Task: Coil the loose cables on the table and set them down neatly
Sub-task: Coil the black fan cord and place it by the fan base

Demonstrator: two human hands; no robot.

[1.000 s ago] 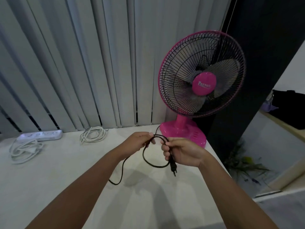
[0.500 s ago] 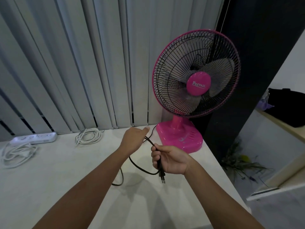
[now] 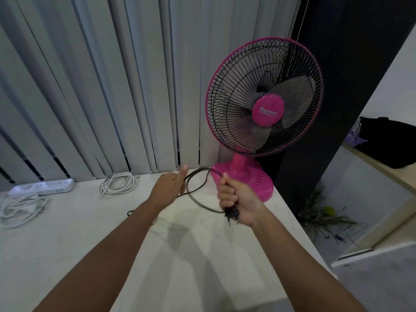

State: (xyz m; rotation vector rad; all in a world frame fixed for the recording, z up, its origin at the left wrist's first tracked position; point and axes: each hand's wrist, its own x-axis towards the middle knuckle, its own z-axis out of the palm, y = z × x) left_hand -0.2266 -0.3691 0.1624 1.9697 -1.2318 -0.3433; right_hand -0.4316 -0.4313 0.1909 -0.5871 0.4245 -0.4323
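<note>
Black cable [image 3: 195, 199] up off the table, strung between both hands. The right hand [image 3: 236, 199] has it in a closed fist, plug [image 3: 232, 214] poking out below the heel of the palm with its prongs pointing down and left. The left hand [image 3: 170, 188] holds the cable further along: fingers curled round it on the far side, thumb sticking up. One open loop hangs between the hands, so the coil looks barely begun. A tail trails on the table by the left forearm, and the far end runs toward the base of the pink fan [image 3: 264, 100], just right of the hands.

As for the score: a white coil [image 3: 118, 183] lies gathered at the far edge, and a white bundle [image 3: 20, 208] sits at far left, just in front of a white power strip [image 3: 45, 186] — both look tidy enough. By my reading, the black one is the last job: more loops to gather, then set it down.

The table [image 3: 90, 255] is pale and smooth, shadows of the arms falling across it. Grey vertical blinds [image 3: 90, 86] close off the back, and a dark wall [image 3: 351, 64] rises behind the fan. Past the table's right edge there's a plant [image 3: 324, 218] low down, and a black bag [image 3: 387, 140] on a light shelf [image 3: 382, 167].
</note>
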